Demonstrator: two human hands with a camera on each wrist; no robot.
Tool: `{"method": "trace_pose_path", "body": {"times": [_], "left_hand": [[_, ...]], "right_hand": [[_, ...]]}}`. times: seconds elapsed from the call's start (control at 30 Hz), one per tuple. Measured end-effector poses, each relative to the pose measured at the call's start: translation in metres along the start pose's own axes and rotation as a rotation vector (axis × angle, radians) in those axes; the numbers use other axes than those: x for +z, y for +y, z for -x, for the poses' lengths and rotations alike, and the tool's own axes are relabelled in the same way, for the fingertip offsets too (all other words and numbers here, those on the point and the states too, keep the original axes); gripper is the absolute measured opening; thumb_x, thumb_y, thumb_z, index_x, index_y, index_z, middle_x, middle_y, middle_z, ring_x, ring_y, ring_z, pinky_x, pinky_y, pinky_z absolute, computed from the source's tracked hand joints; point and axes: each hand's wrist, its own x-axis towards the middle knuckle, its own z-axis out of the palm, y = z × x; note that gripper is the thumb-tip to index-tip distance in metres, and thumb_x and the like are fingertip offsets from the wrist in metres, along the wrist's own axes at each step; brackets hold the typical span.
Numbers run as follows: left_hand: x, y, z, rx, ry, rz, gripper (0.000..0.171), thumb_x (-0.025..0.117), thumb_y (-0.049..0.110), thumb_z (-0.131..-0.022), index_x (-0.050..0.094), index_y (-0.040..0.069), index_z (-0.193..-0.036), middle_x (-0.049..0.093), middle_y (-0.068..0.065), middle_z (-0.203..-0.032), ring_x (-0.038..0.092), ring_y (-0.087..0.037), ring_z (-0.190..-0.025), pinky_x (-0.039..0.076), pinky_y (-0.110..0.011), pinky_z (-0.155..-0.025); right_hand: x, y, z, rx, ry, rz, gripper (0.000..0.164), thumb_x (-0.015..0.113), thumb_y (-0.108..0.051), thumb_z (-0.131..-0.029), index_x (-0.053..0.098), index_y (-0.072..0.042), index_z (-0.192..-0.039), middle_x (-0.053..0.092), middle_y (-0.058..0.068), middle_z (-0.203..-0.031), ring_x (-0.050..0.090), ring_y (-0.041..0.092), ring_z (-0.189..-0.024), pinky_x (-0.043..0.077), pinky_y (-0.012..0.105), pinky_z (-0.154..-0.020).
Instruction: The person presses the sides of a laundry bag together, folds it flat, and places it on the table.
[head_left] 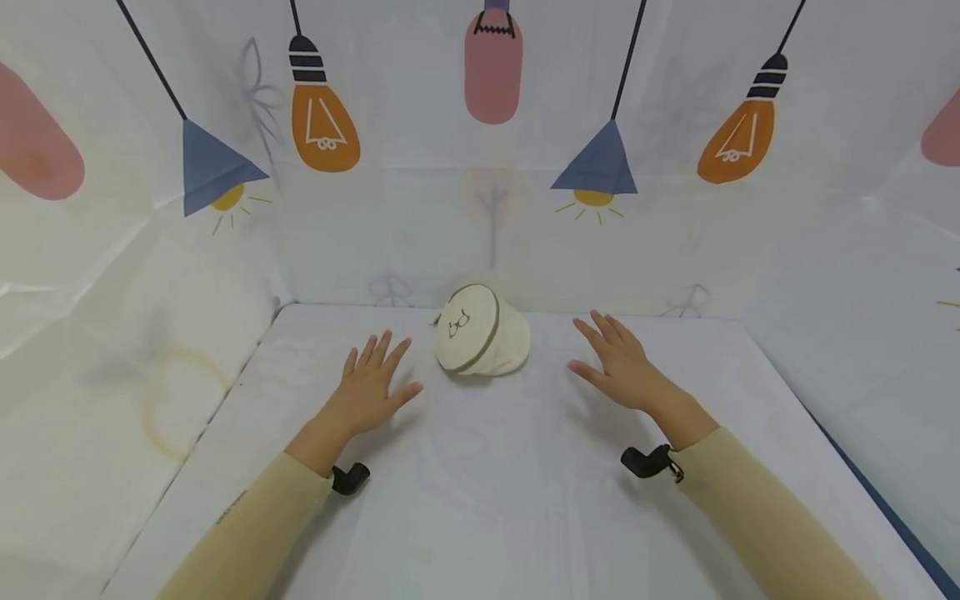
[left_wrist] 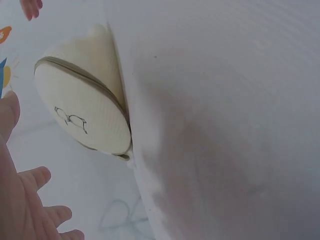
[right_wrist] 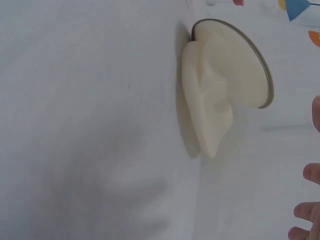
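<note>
lamp-printed white sheeting [head_left: 420,225] backs a pale tabletop [head_left: 495,500]; near its far edge a cream zipped pouch [head_left: 482,332], glasses-marked face tilted leftward, lies ahead of and between the left hand [head_left: 371,390], slightly nearer, and right hand [head_left: 621,367], both spread-fingered, holding nothing

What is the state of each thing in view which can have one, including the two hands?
Cream pouch, tilted, its soft body dented, touched by neither hand
Zip, no gap visible along the part shown
Left hand, fingers spread, holding nothing
Right hand, fingers spread, holding nothing
Backdrop sheet, creased
</note>
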Motion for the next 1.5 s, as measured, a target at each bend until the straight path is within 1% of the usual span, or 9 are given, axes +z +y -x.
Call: {"method": "trace_pose_path", "body": {"times": [0.2,0.4,0.53,0.63,0.9,1.07,1.17,1.33,1.5], "left_hand": [[0.003,0.002,-0.006,-0.004,0.001,0.021,0.083,0.041,0.066,-0.099,0.015,0.019,-0.162,0.005,-0.019,-0.167,-0.001,-0.04,-0.152,-0.002,-0.062,-0.118],[0.007,0.003,-0.014,0.006,0.046,0.069,0.081,0.041,0.064,-0.1,0.018,0.017,-0.161,0.01,-0.021,-0.166,0.007,-0.043,-0.151,0.004,-0.064,-0.118],[0.01,0.004,-0.02,0.023,0.081,0.104,0.079,0.042,0.061,-0.101,0.021,0.014,-0.16,0.015,-0.024,-0.164,0.013,-0.046,-0.149,0.009,-0.067,-0.116],[0.012,0.006,-0.024,0.023,0.088,0.132,0.078,0.044,0.059,-0.101,0.022,0.012,-0.159,0.016,-0.025,-0.163,0.015,-0.047,-0.148,0.01,-0.067,-0.116],[0.015,0.01,-0.032,-0.012,0.091,0.214,0.075,0.046,0.053,-0.103,0.023,0.008,-0.158,0.017,-0.029,-0.162,0.018,-0.049,-0.147,0.015,-0.068,-0.115],[0.019,0.011,-0.038,-0.015,0.097,0.28,0.074,0.046,0.05,-0.104,0.023,0.005,-0.158,0.018,-0.031,-0.16,0.018,-0.048,-0.147,0.017,-0.067,-0.115],[0.02,0.011,-0.04,-0.032,0.094,0.312,0.074,0.045,0.05,-0.104,0.022,0.005,-0.158,0.018,-0.031,-0.16,0.018,-0.047,-0.148,0.017,-0.067,-0.115],[0.02,0.011,-0.042,-0.086,0.061,0.393,0.074,0.043,0.052,-0.105,0.02,0.007,-0.159,0.016,-0.029,-0.162,0.014,-0.046,-0.149,0.014,-0.072,-0.112],[0.022,0.014,-0.049,-0.117,0.043,0.465,0.075,0.04,0.053,-0.105,0.019,0.007,-0.16,0.015,-0.028,-0.162,0.012,-0.044,-0.15,0.012,-0.066,-0.116]], "right_hand": [[0.003,-0.011,-0.015,-0.006,-0.02,-0.018,0.077,0.051,-0.052,-0.102,0.021,-0.012,-0.16,0.008,0.024,-0.165,0.003,0.046,-0.15,0.004,0.066,-0.117],[0.007,-0.02,-0.028,-0.024,-0.026,-0.006,0.075,0.05,-0.052,-0.102,0.023,-0.014,-0.16,0.011,0.023,-0.165,0.004,0.044,-0.151,0.005,0.064,-0.118],[0.009,-0.028,-0.039,-0.035,-0.023,-0.028,0.073,0.05,-0.051,-0.102,0.026,-0.014,-0.159,0.013,0.022,-0.165,0.006,0.045,-0.15,0.008,0.065,-0.117],[0.013,-0.033,-0.048,-0.039,-0.018,-0.057,0.07,0.049,-0.05,-0.103,0.027,-0.015,-0.159,0.014,0.021,-0.165,0.008,0.044,-0.15,0.011,0.067,-0.116],[0.026,-0.043,-0.071,-0.072,0.0,-0.131,0.069,0.045,-0.053,-0.103,0.027,-0.017,-0.159,0.02,0.02,-0.163,0.014,0.041,-0.149,0.017,0.067,-0.115],[0.03,-0.052,-0.083,-0.082,0.018,-0.17,0.065,0.048,-0.048,-0.104,0.03,-0.016,-0.158,0.024,0.021,-0.161,0.017,0.042,-0.148,0.019,0.066,-0.115],[0.035,-0.058,-0.089,-0.083,0.015,-0.195,0.063,0.048,-0.045,-0.104,0.031,-0.015,-0.157,0.023,0.022,-0.161,0.018,0.043,-0.148,0.02,0.066,-0.115],[0.043,-0.066,-0.097,-0.08,0.003,-0.232,0.062,0.048,-0.045,-0.105,0.031,-0.015,-0.157,0.021,0.021,-0.162,0.017,0.043,-0.148,0.021,0.065,-0.115],[0.044,-0.071,-0.106,-0.069,0.01,-0.262,0.061,0.048,-0.044,-0.105,0.031,-0.017,-0.158,0.021,0.02,-0.162,0.018,0.043,-0.148,0.023,0.064,-0.115]]}}
